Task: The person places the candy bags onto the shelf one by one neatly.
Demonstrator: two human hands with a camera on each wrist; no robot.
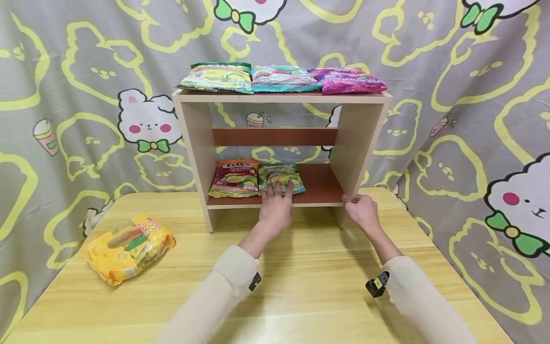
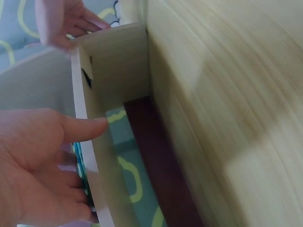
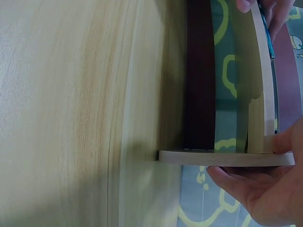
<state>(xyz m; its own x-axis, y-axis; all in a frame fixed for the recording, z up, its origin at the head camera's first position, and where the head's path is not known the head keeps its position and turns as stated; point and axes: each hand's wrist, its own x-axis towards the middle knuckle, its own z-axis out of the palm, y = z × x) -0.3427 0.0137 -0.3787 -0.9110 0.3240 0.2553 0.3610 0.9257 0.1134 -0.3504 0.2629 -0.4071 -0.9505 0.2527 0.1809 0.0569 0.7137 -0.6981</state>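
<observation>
A two-tier wooden shelf (image 1: 195, 153) stands on the table. My left hand (image 1: 277, 210) rests its extended fingers on a green candy bag (image 1: 277, 171) lying on the lower board. In the left wrist view, its thumb lies at the board's front edge and only a sliver of the bag shows. Beside that bag, on its left, is a red-and-yellow candy bag (image 1: 235, 179). My right hand (image 1: 363, 210) grips the shelf's right side panel (image 1: 363, 143) low down, thumb inside and fingers outside, as the right wrist view shows.
On the top board lie a green-and-yellow bag (image 1: 219, 77), a teal bag (image 1: 284, 79) and a purple bag (image 1: 350, 80) in a row. A yellow packet (image 1: 131, 246) lies at the left on the wooden table (image 1: 301, 296). Patterned curtain (image 1: 472, 119) surrounds the table's back and sides.
</observation>
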